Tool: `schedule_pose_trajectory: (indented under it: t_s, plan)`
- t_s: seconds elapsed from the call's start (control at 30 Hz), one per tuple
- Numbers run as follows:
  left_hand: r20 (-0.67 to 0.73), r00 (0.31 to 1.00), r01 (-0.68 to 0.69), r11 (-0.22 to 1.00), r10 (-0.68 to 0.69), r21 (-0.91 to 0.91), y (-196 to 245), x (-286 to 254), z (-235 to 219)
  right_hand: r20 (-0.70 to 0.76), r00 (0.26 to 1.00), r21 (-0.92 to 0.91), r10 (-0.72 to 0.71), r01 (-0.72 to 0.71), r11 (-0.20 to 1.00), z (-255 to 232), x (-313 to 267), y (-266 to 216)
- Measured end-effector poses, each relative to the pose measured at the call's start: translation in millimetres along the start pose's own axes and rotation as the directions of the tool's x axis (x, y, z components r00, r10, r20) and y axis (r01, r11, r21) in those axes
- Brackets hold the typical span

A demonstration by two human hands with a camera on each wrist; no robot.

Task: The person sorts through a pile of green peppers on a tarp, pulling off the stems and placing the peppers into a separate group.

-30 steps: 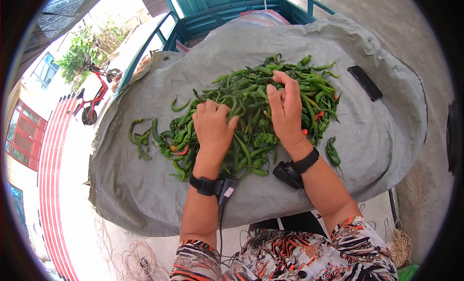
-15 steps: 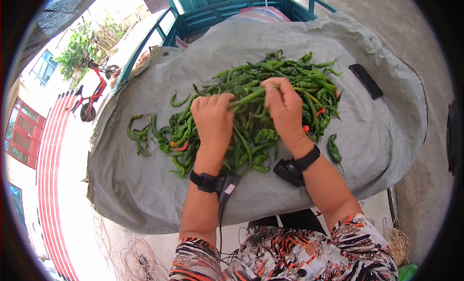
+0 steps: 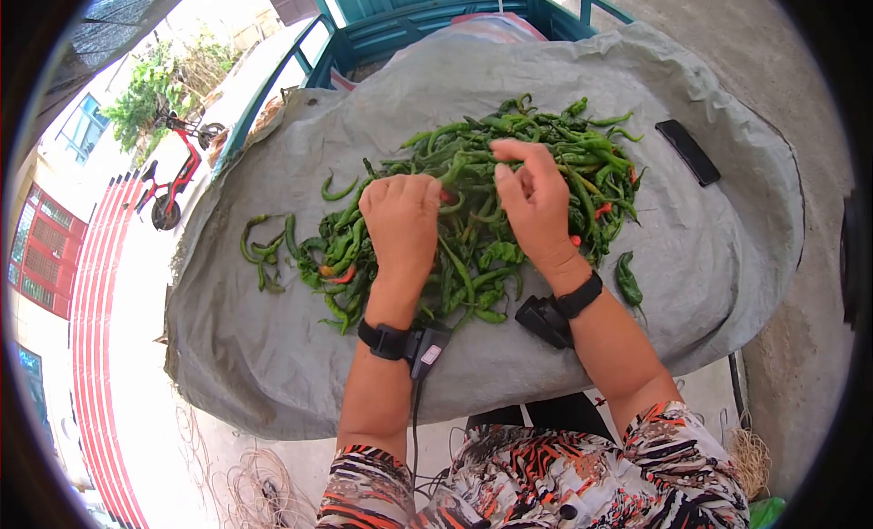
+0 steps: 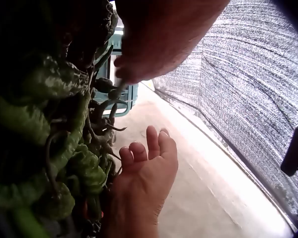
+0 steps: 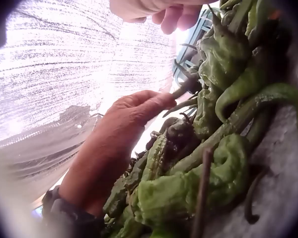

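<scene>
My left hand [image 3: 400,220] is over the middle of a heap of green chili peppers [image 3: 536,133]. Its thumb and fingertips pinch one end of a long green chili pepper [image 3: 454,168], which points up and away over the heap. In the right wrist view the left hand [image 5: 124,124] shows the pinched end [image 5: 181,90] at its fingertips. Just to the right, my right hand [image 3: 538,206] hovers with thumb and index finger apart and nothing between them. The left wrist view shows that right hand [image 4: 144,183] with loosely bent fingers beside the peppers.
A grey sheet [image 3: 255,365] lies under the heap on a teal cart [image 3: 400,15]. Several loose peppers [image 3: 264,251] lie at the left, and one pepper [image 3: 627,281] lies at the right. A black phone [image 3: 687,152] rests at the right.
Half a second ago the long pepper stretched between both hands. Now the right fingers have parted from it, and the left hand alone holds it, its free end swung upward.
</scene>
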State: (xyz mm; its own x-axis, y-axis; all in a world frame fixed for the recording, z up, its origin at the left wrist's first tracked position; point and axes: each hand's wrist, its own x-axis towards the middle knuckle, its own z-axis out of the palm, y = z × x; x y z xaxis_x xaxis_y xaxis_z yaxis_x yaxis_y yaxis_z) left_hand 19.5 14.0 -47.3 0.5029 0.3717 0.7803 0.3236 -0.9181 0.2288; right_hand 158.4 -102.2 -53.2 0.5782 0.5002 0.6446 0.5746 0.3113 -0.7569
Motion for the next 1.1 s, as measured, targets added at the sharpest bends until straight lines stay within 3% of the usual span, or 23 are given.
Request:
schedule_pose_trajectory:
  t_s: [0.13,0.23,0.37,0.43,0.47,0.53,0.63,0.67,0.77,0.9,1.0,1.1]
  plan:
    - [-0.041,0.996,0.064,0.964,-0.077,-0.257,7,-1,-7,0.096,0.995,0.053,-0.005,0.0,0.999,4,0,-11]
    - [-0.087,0.979,0.144,0.928,-0.184,-0.344,10,-4,-3,0.322,0.947,-0.063,-0.006,0.027,0.998,1,-1,-8]
    - [-0.016,0.964,0.245,0.916,-0.264,-0.316,-9,-11,1,0.247,0.969,-0.069,-0.004,0.022,0.997,8,-5,3]
    - [0.04,0.949,0.303,0.872,-0.312,-0.383,-11,-9,-1,0.133,0.986,-0.096,0.101,-0.088,0.991,6,-3,0]
    - [0.034,0.969,0.242,0.919,-0.244,-0.31,-9,-8,0,0.074,0.986,-0.106,0.152,-0.144,0.984,5,-2,-1]
    - [0.038,0.994,0.11,0.981,-0.105,-0.159,5,1,-2,-0.059,0.991,-0.062,0.121,-0.125,0.99,5,0,4]
    - [0.263,0.964,-0.062,0.997,0.049,0.043,1,-6,1,-0.161,0.985,-0.054,0.063,-0.072,0.996,4,2,9]
    - [0.305,0.952,-0.056,0.992,0.02,0.112,-3,-13,7,-0.185,0.981,-0.001,0.066,-0.067,0.998,4,2,10]
    - [0.292,0.956,-0.071,0.981,0.016,0.178,-10,-19,10,-0.213,0.976,0.001,0.044,-0.045,0.999,3,3,8]
    - [0.393,0.92,-0.031,0.993,-0.017,0.115,-5,-14,0,-0.251,0.968,0.008,-0.026,0.029,1.0,5,4,2]
    - [0.421,0.907,-0.044,0.996,0.005,0.083,-4,-13,-3,-0.148,0.984,0.035,-0.095,0.101,0.994,0,5,4]
    - [0.396,0.916,-0.095,0.993,0.06,0.068,-3,-12,-2,-0.056,0.998,0.156,-0.024,0.033,0.987,4,0,6]
